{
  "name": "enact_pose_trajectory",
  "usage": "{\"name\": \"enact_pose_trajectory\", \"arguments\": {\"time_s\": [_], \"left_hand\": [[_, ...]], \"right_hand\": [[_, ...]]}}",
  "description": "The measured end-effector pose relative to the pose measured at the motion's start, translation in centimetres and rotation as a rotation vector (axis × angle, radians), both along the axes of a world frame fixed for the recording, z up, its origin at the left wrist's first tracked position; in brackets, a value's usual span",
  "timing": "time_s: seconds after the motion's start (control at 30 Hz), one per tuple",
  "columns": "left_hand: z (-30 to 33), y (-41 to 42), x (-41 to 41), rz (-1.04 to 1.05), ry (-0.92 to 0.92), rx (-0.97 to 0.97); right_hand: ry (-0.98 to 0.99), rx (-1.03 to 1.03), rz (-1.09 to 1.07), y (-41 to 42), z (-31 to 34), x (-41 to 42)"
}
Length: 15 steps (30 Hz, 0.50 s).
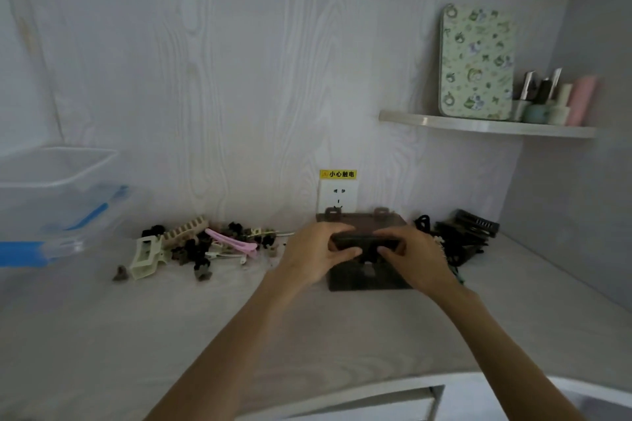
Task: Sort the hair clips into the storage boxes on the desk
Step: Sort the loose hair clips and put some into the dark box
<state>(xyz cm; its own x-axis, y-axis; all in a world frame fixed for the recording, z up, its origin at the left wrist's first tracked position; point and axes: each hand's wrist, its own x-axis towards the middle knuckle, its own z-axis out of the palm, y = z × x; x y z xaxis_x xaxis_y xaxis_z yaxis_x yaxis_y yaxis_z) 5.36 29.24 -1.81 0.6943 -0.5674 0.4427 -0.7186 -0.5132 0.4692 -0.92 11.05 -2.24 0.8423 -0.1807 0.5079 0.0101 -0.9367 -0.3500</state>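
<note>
A: Clip (364, 238), dark, long: who is holding it?
B: Both hands. The left hand (316, 251) and right hand (415, 256) are each pinching one end, fingers curled round it, above the dark box (371, 278).
A: And around it?
B: More clips (205, 244) are lying heaped left of the box on the desk (136, 325); a clear bin (51, 195) is standing far left.
</note>
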Motion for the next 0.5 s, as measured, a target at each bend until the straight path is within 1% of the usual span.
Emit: {"name": "enact_pose_trajectory", "arguments": {"time_s": [0.07,0.17,0.23,0.3,0.37,0.43,0.5], "left_hand": [[-0.1,1.3,0.3,0.066,-0.045,-0.034],[-0.4,3.8,0.3,0.156,-0.126,-0.163],[-1.1,6.6,0.6,0.297,-0.179,-0.249],[-2.0,9.7,1.0,0.45,-0.204,-0.298],[-2.6,13.0,1.6,0.614,-0.208,-0.28],[-3.1,16.1,2.4,0.757,-0.17,-0.224],[-3.8,18.4,3.2,0.806,-0.125,-0.134]], "right_hand": [[-0.033,0.028,-0.008,0.5,0.2,0.1],[-0.131,0.073,0.019,2.4,0.6,0.2],[-0.12,0.093,0.088,4.8,0.9,0.7],[-0.059,0.091,0.168,7.5,0.9,1.3],[-0.017,0.091,0.246,10.6,0.5,2.2],[0.014,0.068,0.319,13.8,-0.2,3.5],[0.052,0.039,0.352,16.7,-1.3,5.1]]}}
